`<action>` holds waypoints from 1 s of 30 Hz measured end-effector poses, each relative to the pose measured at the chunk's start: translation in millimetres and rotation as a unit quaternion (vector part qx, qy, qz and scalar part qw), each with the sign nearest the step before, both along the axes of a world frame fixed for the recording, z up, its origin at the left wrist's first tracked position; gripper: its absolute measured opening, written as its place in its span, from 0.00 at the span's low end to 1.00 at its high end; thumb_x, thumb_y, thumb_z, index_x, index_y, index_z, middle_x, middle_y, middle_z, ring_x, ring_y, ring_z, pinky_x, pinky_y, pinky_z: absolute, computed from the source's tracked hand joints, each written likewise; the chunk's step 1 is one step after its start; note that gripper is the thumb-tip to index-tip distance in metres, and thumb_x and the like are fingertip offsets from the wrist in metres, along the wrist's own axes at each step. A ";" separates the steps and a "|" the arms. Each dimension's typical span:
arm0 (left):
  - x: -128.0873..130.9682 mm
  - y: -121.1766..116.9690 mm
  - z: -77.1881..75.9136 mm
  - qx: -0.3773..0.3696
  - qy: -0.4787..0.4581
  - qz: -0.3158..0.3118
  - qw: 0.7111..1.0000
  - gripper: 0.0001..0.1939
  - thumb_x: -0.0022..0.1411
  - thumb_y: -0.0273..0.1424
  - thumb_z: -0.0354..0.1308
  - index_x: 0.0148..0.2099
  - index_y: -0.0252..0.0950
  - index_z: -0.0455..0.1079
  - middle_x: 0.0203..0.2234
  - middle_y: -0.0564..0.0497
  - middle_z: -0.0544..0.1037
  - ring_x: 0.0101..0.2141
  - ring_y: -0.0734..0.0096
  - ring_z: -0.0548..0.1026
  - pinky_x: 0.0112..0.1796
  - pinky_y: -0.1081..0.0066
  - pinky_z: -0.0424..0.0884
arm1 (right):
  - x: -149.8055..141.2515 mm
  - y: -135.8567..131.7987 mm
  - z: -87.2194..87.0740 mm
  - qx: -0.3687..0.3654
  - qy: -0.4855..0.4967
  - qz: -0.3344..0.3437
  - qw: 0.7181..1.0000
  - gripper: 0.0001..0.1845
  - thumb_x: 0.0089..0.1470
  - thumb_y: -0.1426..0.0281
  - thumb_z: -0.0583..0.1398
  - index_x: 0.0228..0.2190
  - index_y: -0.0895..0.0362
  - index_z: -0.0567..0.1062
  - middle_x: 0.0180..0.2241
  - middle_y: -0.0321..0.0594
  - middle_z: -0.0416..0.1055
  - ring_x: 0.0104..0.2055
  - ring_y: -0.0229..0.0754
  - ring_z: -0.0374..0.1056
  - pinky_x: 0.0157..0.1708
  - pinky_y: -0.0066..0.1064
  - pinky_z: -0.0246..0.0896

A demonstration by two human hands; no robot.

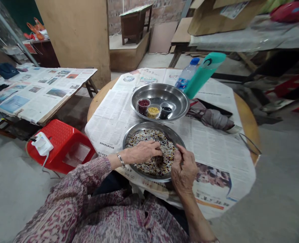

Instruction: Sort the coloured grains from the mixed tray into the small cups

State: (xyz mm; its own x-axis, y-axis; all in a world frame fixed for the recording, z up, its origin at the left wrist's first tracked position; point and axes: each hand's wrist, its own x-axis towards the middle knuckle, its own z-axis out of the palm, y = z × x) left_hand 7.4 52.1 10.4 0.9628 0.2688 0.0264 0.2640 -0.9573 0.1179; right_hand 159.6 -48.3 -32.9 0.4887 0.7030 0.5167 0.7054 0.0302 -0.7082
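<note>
A steel bowl (153, 125) in front of me holds mixed grains and beans (149, 167), mostly white with red, yellow and black bits. My left hand (145, 151), with a bracelet on its wrist, reaches over the bowl. Its bent fingertips touch the mix; what they pinch is hidden. At the bowl's right rim is my right hand (184, 165), fingers curled in toward the thumb; anything in them is too small to make out. Behind, a larger steel basin (172, 92) contains clear cups of red beans (144, 105), yellow beans (153, 112) and black beans (166, 111).
Newspaper (108, 118) covers the round table. A water bottle (187, 74) and a green bottle (205, 74) stand behind the basin. Right of it lies a grey cloth bundle (210, 116) with a cord. A red stool (63, 135) is at the left, beside another papered table (70, 76).
</note>
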 end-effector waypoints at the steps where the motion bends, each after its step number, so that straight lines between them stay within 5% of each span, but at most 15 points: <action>1: 3.0 5.2 -0.4 0.015 -0.006 0.028 0.999 0.16 0.66 0.22 0.47 0.52 0.38 0.70 0.49 0.45 0.68 0.50 0.62 0.66 0.45 0.67 0.68 | -0.1 -0.1 0.2 0.003 -0.001 0.001 1.000 0.20 0.65 0.63 0.50 0.48 0.60 0.73 0.43 0.50 0.72 0.46 0.46 0.69 0.48 0.41 0.63; 7: -4.7 26.5 2.4 0.019 0.021 0.215 0.976 0.15 0.63 0.18 0.46 0.49 0.32 0.67 0.47 0.42 0.68 0.46 0.62 0.68 0.43 0.66 0.71 | 0.1 -0.6 0.2 0.002 -0.007 -0.001 1.000 0.19 0.64 0.62 0.51 0.47 0.60 0.74 0.43 0.49 0.73 0.45 0.46 0.69 0.47 0.40 0.63; 12: -16.7 13.9 1.6 -0.032 0.037 0.303 0.952 0.13 0.67 0.22 0.44 0.48 0.33 0.66 0.42 0.44 0.70 0.43 0.65 0.71 0.43 0.66 0.71 | -0.5 -0.5 1.4 0.000 -0.008 -0.004 1.000 0.20 0.64 0.62 0.50 0.47 0.60 0.74 0.43 0.50 0.73 0.45 0.46 0.69 0.47 0.40 0.63; 17: -15.6 -25.8 -3.1 -0.130 0.002 0.213 0.968 0.12 0.67 0.39 0.54 0.46 0.36 0.67 0.42 0.48 0.70 0.41 0.65 0.72 0.41 0.67 0.71 | -0.7 -0.9 2.2 0.003 -0.009 0.000 1.000 0.20 0.64 0.62 0.50 0.47 0.61 0.74 0.42 0.50 0.73 0.45 0.46 0.69 0.47 0.40 0.63; 23: 10.3 -35.7 -6.8 -0.061 -0.040 -0.008 0.997 0.10 0.68 0.29 0.49 0.49 0.34 0.68 0.46 0.44 0.70 0.46 0.63 0.68 0.47 0.65 0.68 | 0.8 -1.9 -1.5 -0.014 0.004 -0.016 1.000 0.23 0.65 0.61 0.48 0.47 0.61 0.74 0.43 0.51 0.73 0.45 0.47 0.69 0.47 0.41 0.62; 26: 25.8 -17.5 -8.7 0.015 -0.042 -0.011 0.999 0.13 0.69 0.29 0.47 0.51 0.37 0.70 0.53 0.45 0.68 0.51 0.59 0.65 0.49 0.62 0.66 | 0.9 -1.7 -2.1 -0.017 0.007 -0.019 1.000 0.23 0.65 0.60 0.47 0.47 0.61 0.74 0.43 0.51 0.73 0.46 0.47 0.68 0.48 0.41 0.62; 30: 26.6 12.1 -8.7 0.049 -0.033 0.089 0.994 0.17 0.66 0.37 0.55 0.54 0.37 0.69 0.57 0.42 0.65 0.56 0.50 0.61 0.52 0.53 0.63 | 0.4 -1.4 -1.8 -0.009 0.003 -0.015 1.000 0.22 0.65 0.61 0.49 0.47 0.61 0.74 0.44 0.51 0.73 0.46 0.47 0.68 0.49 0.40 0.61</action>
